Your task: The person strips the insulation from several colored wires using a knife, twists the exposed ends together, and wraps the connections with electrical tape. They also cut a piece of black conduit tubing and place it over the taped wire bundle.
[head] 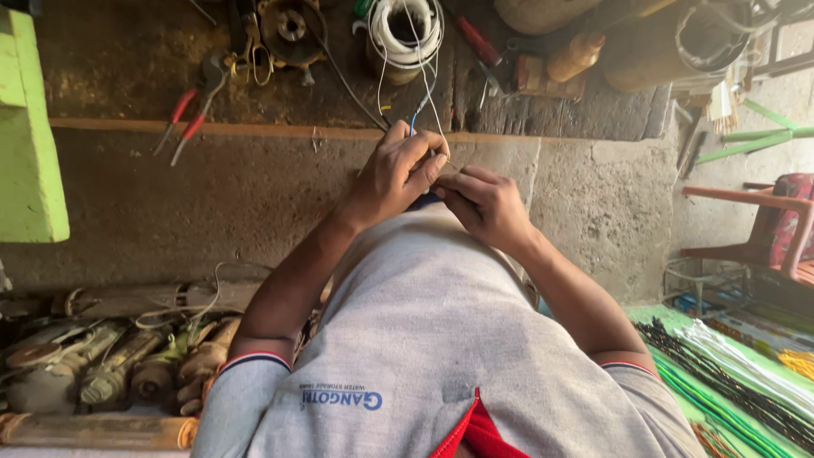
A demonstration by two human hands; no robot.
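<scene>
My left hand point(394, 174) and my right hand point(485, 203) meet in front of my grey shirt, just below the edge of a stone workbench point(254, 195). Both pinch the ends of thin white wires point(424, 93) together with a blue wire point(417, 114). These strands run up from my fingers to a coil of white wire point(407, 30) standing on the bench top. The wire ends themselves are hidden between my fingertips.
Red-handled pliers point(191, 114), a round metal motor part point(291, 25) and a red-handled screwdriver point(475, 38) lie on the bench. A green block point(30, 136) is at the left, worn motor parts point(110, 365) at the lower left, a chair point(763, 229) and bundled rods point(729, 373) at the right.
</scene>
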